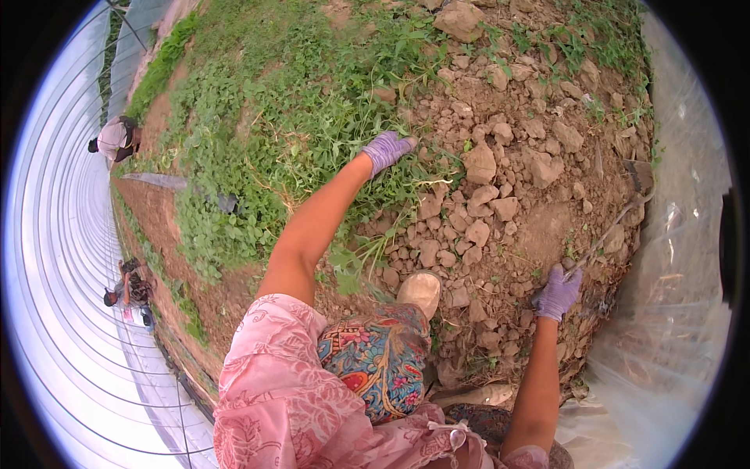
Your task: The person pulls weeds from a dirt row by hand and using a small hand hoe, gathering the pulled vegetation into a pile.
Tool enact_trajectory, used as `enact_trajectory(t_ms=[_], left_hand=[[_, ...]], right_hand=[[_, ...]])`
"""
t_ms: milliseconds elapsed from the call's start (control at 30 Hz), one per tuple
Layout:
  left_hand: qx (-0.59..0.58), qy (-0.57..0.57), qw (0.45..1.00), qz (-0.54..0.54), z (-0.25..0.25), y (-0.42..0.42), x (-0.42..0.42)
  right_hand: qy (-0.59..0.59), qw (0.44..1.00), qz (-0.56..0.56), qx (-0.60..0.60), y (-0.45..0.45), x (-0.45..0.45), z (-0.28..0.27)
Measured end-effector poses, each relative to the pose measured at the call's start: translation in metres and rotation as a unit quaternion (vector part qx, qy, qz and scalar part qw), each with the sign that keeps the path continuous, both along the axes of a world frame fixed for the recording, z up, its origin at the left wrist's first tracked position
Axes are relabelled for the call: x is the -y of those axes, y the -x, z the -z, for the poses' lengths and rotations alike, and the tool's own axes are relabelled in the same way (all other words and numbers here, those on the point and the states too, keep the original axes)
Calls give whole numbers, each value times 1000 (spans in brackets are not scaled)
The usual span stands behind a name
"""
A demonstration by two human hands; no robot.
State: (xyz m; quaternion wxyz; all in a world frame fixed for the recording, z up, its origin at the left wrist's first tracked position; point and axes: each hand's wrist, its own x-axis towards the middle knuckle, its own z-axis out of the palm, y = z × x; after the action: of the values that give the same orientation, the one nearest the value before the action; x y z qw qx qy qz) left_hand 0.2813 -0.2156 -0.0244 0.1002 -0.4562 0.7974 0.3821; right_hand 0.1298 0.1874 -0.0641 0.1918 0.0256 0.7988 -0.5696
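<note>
My left hand [388, 153], in a striped purple glove, reaches into the green weeds [328, 129] where they meet the bare, cloddy soil. Its fingers point toward the clods; whether they grip any stems cannot be told. On the right, my right hand [558, 293], in a matching glove, is closed around the handle of a long-necked hand hoe [609, 231]. The hoe's thin metal neck runs up and right from the glove, bending near a flat blade [640, 176] beside the plastic sheet. A leafy uprooted-looking stem [375, 249] lies between my hands, nearer the left one.
Dry soil clods [480, 164] and larger lumps [460, 20] cover the ground ahead. Translucent plastic sheeting [679, 252] borders the right side. My shoe [420, 293] rests on the soil. Two other people, one upper left [114, 139] and one lower left [129, 287], are farther along the hooped greenhouse.
</note>
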Motion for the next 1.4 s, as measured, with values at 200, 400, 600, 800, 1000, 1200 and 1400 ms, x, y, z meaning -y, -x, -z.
enact_trajectory(t_ms=[200, 400, 600, 800, 1000, 1200, 1400], left_hand=[[96, 103, 990, 15, -24, 43, 15], [195, 53, 964, 173, -5, 59, 14], [-50, -82, 992, -83, -27, 28, 1], [59, 40, 994, -81, -34, -15, 24], [69, 189, 966, 160, -7, 30, -29], [-128, 8, 958, -257, -6, 14, -8], [46, 57, 997, -31, -38, -31, 3]], right_hand=[[-58, 997, -8, -50, 1, 6, -12], [33, 997, 24, 59, -4, 20, -30], [43, 996, 39, 66, -1, 10, -19], [-4, 999, 30, 25, -2, 17, -29], [1, 998, 27, 55, -5, 20, -25], [6, 998, 26, 49, -4, 16, -26], [-73, 997, -16, -12, -3, 18, -31]])
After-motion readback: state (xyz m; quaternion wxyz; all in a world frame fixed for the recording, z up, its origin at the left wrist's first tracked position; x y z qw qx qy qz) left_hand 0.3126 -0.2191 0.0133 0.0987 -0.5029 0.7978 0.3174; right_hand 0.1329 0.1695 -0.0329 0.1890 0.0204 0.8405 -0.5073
